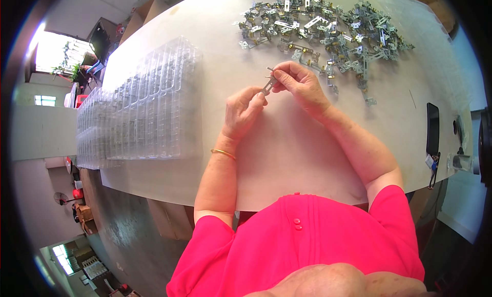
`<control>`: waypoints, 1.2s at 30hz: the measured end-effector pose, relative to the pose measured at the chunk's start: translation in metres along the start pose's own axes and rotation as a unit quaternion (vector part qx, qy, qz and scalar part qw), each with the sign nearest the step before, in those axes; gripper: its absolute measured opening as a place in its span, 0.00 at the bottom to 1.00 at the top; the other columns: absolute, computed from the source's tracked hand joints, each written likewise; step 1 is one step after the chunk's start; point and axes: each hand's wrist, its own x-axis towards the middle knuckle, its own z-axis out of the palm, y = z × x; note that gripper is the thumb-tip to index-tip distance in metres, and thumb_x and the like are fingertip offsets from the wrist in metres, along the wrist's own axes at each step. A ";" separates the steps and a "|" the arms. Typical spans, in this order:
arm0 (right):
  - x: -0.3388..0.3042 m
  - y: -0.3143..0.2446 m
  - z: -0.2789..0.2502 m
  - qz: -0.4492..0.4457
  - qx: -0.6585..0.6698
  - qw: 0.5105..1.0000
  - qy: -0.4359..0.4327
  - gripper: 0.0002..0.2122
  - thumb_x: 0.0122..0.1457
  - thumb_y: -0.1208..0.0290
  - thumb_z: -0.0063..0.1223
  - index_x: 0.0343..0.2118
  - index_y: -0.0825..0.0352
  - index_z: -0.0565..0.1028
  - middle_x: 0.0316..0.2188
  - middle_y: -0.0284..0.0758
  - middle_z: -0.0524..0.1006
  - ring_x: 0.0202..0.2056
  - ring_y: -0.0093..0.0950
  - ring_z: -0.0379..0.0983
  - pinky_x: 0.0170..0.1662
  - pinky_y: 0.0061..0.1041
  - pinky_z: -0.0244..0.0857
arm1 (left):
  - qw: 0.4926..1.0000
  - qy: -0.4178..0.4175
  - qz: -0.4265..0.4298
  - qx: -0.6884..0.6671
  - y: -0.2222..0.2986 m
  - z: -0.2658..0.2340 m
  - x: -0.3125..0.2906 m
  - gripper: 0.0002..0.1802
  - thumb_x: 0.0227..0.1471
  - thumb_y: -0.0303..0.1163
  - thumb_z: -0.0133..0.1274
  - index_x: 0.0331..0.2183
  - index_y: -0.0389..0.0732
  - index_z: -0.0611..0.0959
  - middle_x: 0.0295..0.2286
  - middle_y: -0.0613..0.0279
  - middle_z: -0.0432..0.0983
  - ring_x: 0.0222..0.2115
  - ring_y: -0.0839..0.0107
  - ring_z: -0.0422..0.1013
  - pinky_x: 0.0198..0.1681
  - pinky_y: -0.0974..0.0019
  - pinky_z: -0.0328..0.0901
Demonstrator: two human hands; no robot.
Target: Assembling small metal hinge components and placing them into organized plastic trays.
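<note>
Over the middle of the table, both my hands meet on one small slotted metal bracket (pixel 268 86). My left hand (pixel 244 111) pinches its lower end between thumb and fingers. At the upper end, my right hand (pixel 300 86) has its fingertips closed on the bracket, and a thin metal tip sticks out past them. Part of the bracket is hidden by the fingers. Just beyond my right hand lies a large heap of similar metal brackets (pixel 312 25) with brass-coloured parts.
Stacked clear plastic trays (pixel 154 102) with many compartments stand on the left of the white table (pixel 220 179). On the right lie a black phone (pixel 433 127), a thin metal pin (pixel 412 99) and a small cord with keys (pixel 434 169). Clear plastic sheeting (pixel 425 35) covers the far right corner.
</note>
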 end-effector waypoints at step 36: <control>-0.011 -0.004 0.005 -0.064 -0.290 0.955 0.024 0.05 0.61 0.71 0.55 0.33 0.67 0.76 0.18 0.35 0.74 0.19 0.23 0.69 0.25 0.25 0.63 | 0.953 0.189 0.109 0.213 -0.001 0.005 0.008 0.08 0.56 0.30 0.55 0.32 0.35 0.83 0.20 0.65 0.70 0.25 0.74 0.66 0.28 0.69 0.63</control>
